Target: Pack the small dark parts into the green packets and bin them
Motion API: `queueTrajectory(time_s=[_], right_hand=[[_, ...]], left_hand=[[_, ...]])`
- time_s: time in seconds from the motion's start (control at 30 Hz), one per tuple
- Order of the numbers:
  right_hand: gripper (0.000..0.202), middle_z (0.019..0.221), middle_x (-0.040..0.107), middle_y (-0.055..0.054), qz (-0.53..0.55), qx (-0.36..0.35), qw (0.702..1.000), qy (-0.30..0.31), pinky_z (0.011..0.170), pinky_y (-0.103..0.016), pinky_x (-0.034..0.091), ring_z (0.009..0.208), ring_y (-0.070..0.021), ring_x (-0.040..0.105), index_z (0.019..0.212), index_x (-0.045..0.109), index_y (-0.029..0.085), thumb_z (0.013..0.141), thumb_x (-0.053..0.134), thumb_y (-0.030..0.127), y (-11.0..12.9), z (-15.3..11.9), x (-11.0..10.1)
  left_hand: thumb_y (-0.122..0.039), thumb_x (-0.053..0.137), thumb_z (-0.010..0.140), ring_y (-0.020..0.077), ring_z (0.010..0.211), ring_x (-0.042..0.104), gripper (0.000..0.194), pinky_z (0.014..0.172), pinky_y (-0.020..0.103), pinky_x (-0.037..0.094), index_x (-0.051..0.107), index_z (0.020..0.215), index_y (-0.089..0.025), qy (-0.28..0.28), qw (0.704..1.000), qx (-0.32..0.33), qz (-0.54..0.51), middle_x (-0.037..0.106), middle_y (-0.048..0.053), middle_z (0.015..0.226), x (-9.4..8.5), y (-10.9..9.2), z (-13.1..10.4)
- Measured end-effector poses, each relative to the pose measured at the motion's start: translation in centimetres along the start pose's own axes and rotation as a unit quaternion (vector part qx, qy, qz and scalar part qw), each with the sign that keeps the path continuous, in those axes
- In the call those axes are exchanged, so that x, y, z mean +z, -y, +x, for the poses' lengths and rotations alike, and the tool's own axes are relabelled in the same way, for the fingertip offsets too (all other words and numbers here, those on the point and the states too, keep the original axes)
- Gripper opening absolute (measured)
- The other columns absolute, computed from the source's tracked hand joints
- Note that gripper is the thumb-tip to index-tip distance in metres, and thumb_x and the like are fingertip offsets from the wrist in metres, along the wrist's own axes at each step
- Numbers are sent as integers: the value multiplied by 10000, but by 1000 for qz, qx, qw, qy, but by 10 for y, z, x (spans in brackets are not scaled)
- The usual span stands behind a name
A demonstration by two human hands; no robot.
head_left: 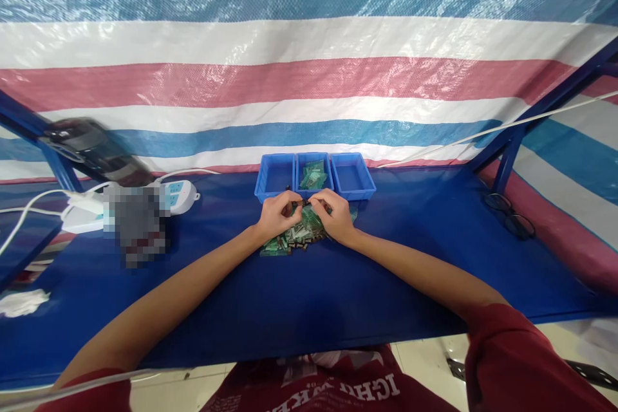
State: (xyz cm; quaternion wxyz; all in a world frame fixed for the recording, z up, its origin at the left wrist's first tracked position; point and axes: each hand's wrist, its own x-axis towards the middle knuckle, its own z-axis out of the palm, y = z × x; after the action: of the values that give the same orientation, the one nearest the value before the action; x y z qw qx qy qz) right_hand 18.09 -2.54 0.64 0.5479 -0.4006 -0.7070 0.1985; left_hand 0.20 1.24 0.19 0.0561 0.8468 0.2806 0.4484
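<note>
My left hand (279, 214) and my right hand (335, 215) meet just in front of three blue bins, fingertips close together. Each has thumb and fingers pinched; a small brownish piece seems to lie between them, too small to name. Under the hands is a pile of green-tinted clear packets (275, 247) mixed with small dark cylindrical pieces (302, 245). More green packets (313, 175) lie in the middle blue bin (329, 190). The left bin (258, 187) and right bin (371, 188) stand against it on either side.
On the left of the blue table (299, 309) are a white power strip (181, 196) with cables, a pixelated dark object (140, 225), a black bottle-like object (96, 151) and white tissue (23, 302). Eyeglasses (509, 214) lie at right. A striped sheet (309, 84) hangs behind.
</note>
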Motion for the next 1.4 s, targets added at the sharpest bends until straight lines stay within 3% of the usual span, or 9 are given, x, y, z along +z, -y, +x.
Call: queueTrajectory(time_s=[0.47,0.73,1.4], right_hand=[[260,770,587,-40,-1,18,1000,8,600,-270,421,630,-134,519,836,624,188,936,454,358,0,0,-1],[255,771,595,-43,-2,3,1000,0,605,-269,419,643,-137,524,825,618,187,935,451,345,0,0,-1],[258,774,606,-46,-3,13,1000,3,605,-278,429,656,-146,537,819,621,194,929,455,359,1,0,-2]], left_hand=[[-192,561,802,55,412,462,81,481,178,410,570,882,-183,-6,1000,-5,9,533,-64,540,-1,-2,1],[-178,553,796,43,408,465,56,465,173,400,555,853,-178,-1,1000,9,7,605,-37,624,-1,-3,2],[-192,557,802,53,402,455,56,465,174,395,560,857,-182,-4,1000,-1,12,534,-65,530,1,-2,1]])
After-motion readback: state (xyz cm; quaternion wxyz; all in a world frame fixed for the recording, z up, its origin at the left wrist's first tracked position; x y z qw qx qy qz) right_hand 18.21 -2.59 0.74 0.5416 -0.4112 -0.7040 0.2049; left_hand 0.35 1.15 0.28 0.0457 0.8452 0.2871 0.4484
